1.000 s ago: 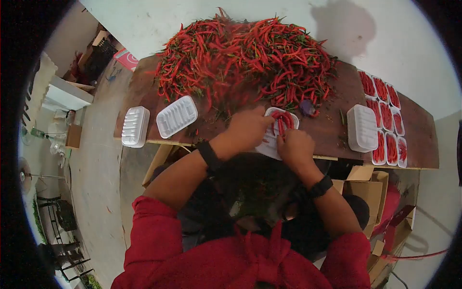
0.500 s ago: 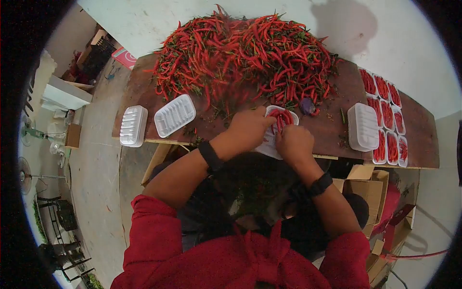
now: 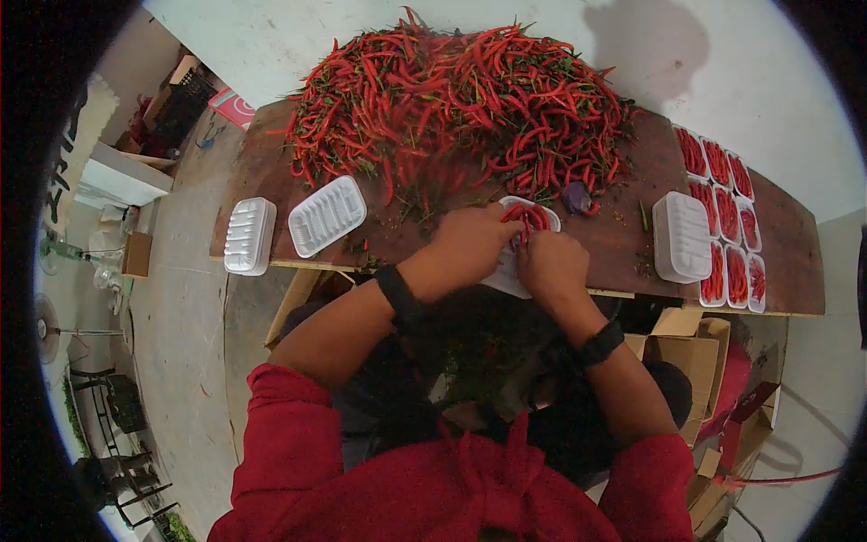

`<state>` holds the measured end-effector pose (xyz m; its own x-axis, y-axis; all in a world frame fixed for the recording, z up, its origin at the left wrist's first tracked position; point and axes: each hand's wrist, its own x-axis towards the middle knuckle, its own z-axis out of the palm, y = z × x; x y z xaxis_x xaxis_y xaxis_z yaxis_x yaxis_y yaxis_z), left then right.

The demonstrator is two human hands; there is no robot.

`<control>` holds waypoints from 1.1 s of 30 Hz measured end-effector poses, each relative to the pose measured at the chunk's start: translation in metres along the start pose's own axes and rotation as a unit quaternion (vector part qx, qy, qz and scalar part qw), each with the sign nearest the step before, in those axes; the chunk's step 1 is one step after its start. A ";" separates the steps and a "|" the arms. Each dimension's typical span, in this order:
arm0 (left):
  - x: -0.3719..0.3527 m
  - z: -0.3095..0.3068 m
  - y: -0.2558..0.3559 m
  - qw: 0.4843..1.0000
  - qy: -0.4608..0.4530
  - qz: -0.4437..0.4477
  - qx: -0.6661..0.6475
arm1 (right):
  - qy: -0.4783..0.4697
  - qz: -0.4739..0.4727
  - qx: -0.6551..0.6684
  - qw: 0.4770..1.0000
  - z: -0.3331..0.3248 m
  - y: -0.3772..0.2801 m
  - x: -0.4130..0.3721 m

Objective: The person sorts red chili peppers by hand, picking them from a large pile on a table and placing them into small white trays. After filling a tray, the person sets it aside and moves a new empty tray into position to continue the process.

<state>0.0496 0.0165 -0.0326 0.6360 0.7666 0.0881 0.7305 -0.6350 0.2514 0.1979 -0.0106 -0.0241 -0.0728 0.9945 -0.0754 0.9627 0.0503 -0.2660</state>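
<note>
- A stack of empty foam trays [image 3: 250, 236] sat at the front left corner of the counter [image 3: 623, 242], with a single empty foam tray [image 3: 327, 216] just beside it.
- A big pile of red chillies [image 3: 461, 99] covered the back middle.
- The left hand [image 3: 471, 242] lay curled over the part-filled tray [image 3: 503, 276] at the front edge. Whether its fingers were gripping anything could not be told.
- The right hand [image 3: 551, 264] pressed at the chillies in the tray [image 3: 530, 217], its fingertips hidden.
- That tray seemed to reach the front edge, so a hard press might tip it and spill the chillies.
- An upturned tray stack [image 3: 681, 238] and the filled trays [image 3: 727, 226] lined the right end.
</note>
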 end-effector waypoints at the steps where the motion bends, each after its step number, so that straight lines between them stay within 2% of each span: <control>1: 0.000 0.002 -0.001 1.000 0.000 0.000 0.000 | 0.000 0.000 0.000 1.000 0.000 0.000 0.000; 6: 0.000 0.009 -0.004 0.999 0.036 0.023 0.000 | -0.005 0.003 -0.004 1.000 0.003 0.002 0.002; 13: 0.001 0.008 -0.002 1.000 0.009 0.004 0.009 | -0.002 -0.010 -0.002 1.000 0.000 0.004 -0.002; 16: 0.001 0.009 -0.002 1.000 0.016 0.013 0.001 | -0.015 0.015 0.008 1.000 0.003 0.010 -0.003; 22: 0.004 -0.001 -0.004 1.000 0.022 0.009 0.012 | 0.009 -0.020 0.018 1.000 -0.013 0.012 -0.013; 25: 0.007 -0.014 -0.022 0.999 0.047 -0.028 0.001 | -0.024 -0.010 -0.004 1.000 -0.013 0.013 -0.016; 27: 0.004 -0.025 -0.040 0.994 0.013 -0.081 0.069 | -0.040 -0.064 0.018 0.997 -0.016 0.011 -0.025; 31: -0.008 -0.028 -0.060 0.992 0.019 -0.108 0.060 | -0.034 -0.091 0.022 0.995 -0.013 0.009 -0.032; 33: -0.018 -0.033 -0.054 0.990 -0.046 -0.131 0.038 | -0.009 -0.091 0.023 0.996 -0.018 0.007 -0.034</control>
<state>-0.0097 0.0402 -0.0160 0.4405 0.8958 -0.0596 0.8873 -0.4243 0.1806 0.2116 -0.0420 -0.0061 -0.2506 0.9673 -0.0382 0.9200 0.2257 -0.3203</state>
